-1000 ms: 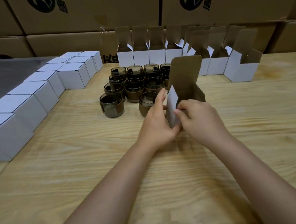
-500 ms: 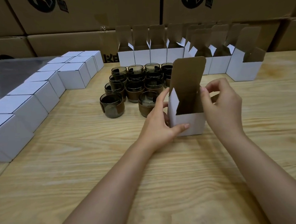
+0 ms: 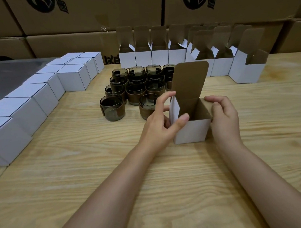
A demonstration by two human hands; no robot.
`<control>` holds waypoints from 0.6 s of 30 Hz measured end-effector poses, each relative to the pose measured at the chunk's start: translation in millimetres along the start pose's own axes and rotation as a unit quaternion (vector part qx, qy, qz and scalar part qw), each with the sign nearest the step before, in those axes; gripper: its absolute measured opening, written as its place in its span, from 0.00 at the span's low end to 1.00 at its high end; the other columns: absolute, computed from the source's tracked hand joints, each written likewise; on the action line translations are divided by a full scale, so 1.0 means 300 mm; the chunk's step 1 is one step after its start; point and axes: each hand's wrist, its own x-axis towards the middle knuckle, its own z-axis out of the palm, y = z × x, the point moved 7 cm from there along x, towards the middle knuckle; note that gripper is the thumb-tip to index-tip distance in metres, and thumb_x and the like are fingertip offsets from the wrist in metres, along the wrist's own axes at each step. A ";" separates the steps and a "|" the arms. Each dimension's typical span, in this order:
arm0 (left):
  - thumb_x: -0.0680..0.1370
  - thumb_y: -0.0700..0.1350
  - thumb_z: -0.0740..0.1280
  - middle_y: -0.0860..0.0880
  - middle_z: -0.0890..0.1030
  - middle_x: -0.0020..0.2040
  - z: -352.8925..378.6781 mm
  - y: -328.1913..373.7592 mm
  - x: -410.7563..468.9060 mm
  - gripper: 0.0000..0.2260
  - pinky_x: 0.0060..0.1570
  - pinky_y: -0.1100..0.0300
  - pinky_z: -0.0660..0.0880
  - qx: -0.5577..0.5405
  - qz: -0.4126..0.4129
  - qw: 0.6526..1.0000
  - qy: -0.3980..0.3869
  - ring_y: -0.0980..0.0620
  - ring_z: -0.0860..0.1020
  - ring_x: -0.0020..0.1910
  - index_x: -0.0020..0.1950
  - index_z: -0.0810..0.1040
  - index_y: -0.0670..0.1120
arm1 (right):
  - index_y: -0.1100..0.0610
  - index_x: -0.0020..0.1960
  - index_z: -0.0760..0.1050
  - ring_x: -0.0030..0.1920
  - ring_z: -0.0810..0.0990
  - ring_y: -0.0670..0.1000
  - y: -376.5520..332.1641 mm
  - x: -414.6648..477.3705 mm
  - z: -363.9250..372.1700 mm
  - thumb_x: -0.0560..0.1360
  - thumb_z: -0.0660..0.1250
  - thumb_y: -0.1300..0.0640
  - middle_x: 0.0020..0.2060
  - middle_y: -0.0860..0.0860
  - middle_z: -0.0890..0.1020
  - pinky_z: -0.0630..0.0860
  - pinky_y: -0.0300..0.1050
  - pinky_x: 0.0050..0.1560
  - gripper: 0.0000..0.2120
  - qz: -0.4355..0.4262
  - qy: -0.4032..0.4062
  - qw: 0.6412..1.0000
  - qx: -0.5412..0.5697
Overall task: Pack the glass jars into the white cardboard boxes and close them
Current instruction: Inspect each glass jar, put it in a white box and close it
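An open white cardboard box [image 3: 192,131] stands upright on the wooden table [image 3: 79,172], its brown lid flap raised and its inside empty. My left hand [image 3: 162,123] is at the box's left side, thumb on the front top edge and index finger raised by the white side flap. My right hand [image 3: 223,115] grips the box's right wall with curled fingers over the right flap. Several dark glass jars [image 3: 112,108] with brown bands stand in a cluster just behind and left of the box; the nearest jar [image 3: 148,103] sits right behind my left hand.
A row of open white boxes [image 3: 160,55] lines the back of the table, with one more open box [image 3: 246,71] at the right. Closed white boxes [image 3: 23,108] run along the left edge. Large brown cartons [image 3: 85,15] are stacked behind.
The box has turned to face me squarely and stands flat. My right hand came down from the side flap to the box's right wall; my left index finger lifted off the box.
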 end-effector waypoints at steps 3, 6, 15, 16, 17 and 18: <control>0.71 0.69 0.52 0.50 0.79 0.48 0.005 0.012 0.004 0.24 0.37 0.55 0.75 0.033 -0.011 0.999 0.033 0.58 0.75 0.33 0.64 0.57 0.65 | 0.49 0.46 0.77 0.51 0.77 0.50 0.004 -0.004 0.004 0.79 0.55 0.63 0.45 0.45 0.80 0.75 0.56 0.56 0.14 0.006 -0.020 0.998 0.053; 0.75 0.65 0.48 0.54 0.73 0.33 0.002 0.031 -0.001 0.24 0.31 0.59 0.65 0.046 0.020 0.997 0.062 0.60 0.72 0.29 0.67 0.58 0.57 | 0.50 0.42 0.78 0.41 0.76 0.44 -0.006 0.001 -0.004 0.76 0.56 0.66 0.36 0.41 0.80 0.75 0.44 0.42 0.16 0.003 -0.039 0.996 0.075; 0.75 0.53 0.48 0.40 0.75 0.36 -0.040 0.038 -0.021 0.15 0.29 0.53 0.66 -0.018 0.047 0.990 0.132 0.49 0.71 0.32 0.58 0.67 0.54 | 0.55 0.35 0.77 0.29 0.76 0.40 -0.011 0.025 -0.006 0.70 0.56 0.69 0.29 0.43 0.79 0.73 0.35 0.28 0.15 0.062 -0.120 0.983 0.125; 0.74 0.52 0.49 0.44 0.74 0.36 -0.036 0.028 -0.021 0.12 0.29 0.51 0.66 -0.035 0.030 0.991 0.128 0.48 0.70 0.32 0.55 0.66 0.57 | 0.55 0.35 0.76 0.31 0.75 0.42 -0.010 0.028 -0.010 0.70 0.57 0.69 0.30 0.45 0.79 0.72 0.36 0.28 0.15 0.061 -0.118 0.983 0.124; 0.73 0.50 0.50 0.48 0.73 0.36 -0.028 0.014 -0.019 0.10 0.28 0.51 0.66 -0.061 0.005 0.992 0.113 0.50 0.70 0.30 0.52 0.66 0.59 | 0.55 0.35 0.76 0.32 0.75 0.45 -0.011 0.033 -0.017 0.71 0.57 0.69 0.31 0.48 0.78 0.71 0.38 0.28 0.14 0.058 -0.115 0.984 0.123; 0.72 0.49 0.52 0.50 0.72 0.36 -0.018 -0.006 -0.015 0.09 0.26 0.52 0.67 -0.103 -0.029 0.990 0.096 0.52 0.70 0.30 0.50 0.67 0.59 | 0.55 0.35 0.76 0.33 0.74 0.48 -0.015 0.039 -0.024 0.71 0.57 0.70 0.33 0.50 0.77 0.70 0.39 0.29 0.14 0.052 -0.119 0.984 0.118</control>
